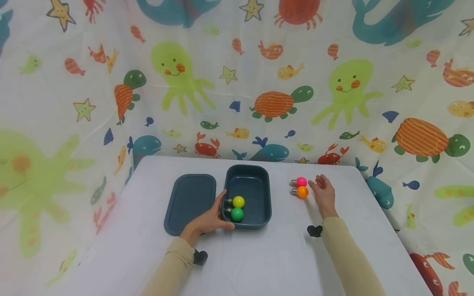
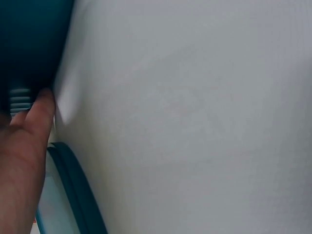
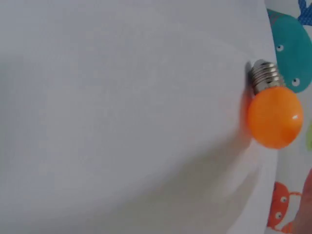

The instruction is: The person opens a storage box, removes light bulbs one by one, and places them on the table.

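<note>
In the head view my left hand (image 1: 209, 218) rests against the near left corner of a dark blue-grey container (image 1: 264, 193), its thumb along the front side and its fingers along the left side. A yellow light bulb (image 1: 238, 202) and a green light bulb (image 1: 237, 214) lie inside, bases toward the left wall. My right hand (image 1: 324, 196) hovers, fingers apart and holding nothing, just right of a pink light bulb (image 1: 301, 182) and an orange light bulb (image 1: 303, 192). These lie side by side on the table. The right wrist view shows the orange bulb's metal screw base (image 3: 266, 76).
A flat dark lid (image 1: 192, 201) lies left of the container, partly behind my left hand. The white table (image 1: 259, 263) ends at a curtain (image 1: 237, 123) printed with sea animals, which also hangs along both sides.
</note>
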Tool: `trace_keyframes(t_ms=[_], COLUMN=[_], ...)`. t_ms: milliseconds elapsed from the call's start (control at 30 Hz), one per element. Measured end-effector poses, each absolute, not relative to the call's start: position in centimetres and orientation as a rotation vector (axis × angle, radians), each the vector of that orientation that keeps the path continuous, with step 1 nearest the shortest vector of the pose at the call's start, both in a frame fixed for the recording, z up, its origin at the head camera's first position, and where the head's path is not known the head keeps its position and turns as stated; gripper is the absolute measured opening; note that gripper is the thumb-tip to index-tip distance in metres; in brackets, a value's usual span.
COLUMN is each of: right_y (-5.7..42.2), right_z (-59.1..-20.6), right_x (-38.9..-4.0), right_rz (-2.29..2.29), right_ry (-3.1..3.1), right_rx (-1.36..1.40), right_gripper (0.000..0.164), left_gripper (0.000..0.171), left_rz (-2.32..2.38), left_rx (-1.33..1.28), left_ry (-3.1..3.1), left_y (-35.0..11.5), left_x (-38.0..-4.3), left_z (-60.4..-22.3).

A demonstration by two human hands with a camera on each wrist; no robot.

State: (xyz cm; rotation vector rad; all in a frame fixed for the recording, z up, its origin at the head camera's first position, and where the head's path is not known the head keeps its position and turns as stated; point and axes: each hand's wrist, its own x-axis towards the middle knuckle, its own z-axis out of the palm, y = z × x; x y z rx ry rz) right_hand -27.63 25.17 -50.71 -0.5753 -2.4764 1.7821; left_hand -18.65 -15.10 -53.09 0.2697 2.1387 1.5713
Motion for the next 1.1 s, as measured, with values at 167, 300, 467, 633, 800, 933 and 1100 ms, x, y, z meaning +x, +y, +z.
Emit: trace_keyframes(t_ms=[167,300,467,633,800,933,1100], right_y=[23.6,22.0,19.8,18.2,17.0,16.0,14.8], right_z=[-48.8,-47.5,-45.9,-44.7,-43.9,-43.9,-44.2], right_x=[-28.4,-28.9,-29.0,-29.1,-29.2,-29.3,-29.5], right_rz=[1.796,1.822,1.834,1.814,1.871,1.883,1.86], right_ry=[-2.44,-2.497,-2.569,-2.629,-2.626,-2.633,-2.647], right_rx=[-0.541,-0.48,-0.373,-0.28,-0.224,-0.211,-0.193], right_gripper=[0.078,0.08,0.08,0.08,0.079,0.077,0.071], left_gripper=[0.117,0.118,0.118,0.119,0.117,0.116,0.118], left_rz=[1.554,1.546,1.556,1.549,1.557,1.563,1.549], left_rx=[0.276,0.289,0.278,0.265,0.267,0.266,0.275], left_ry=[2.15,2.159,2.157,2.159,2.158,2.151,2.162], left_y=[-15.0,-15.0,-15.1,-15.0,-15.0,-15.0,-14.9], left_x=[-18.5,-18.5,-18.5,-18.5,-18.5,-18.5,-18.5], left_z=[-53.0,-53.1,-53.0,-53.0,-53.2,-53.2,-53.1])
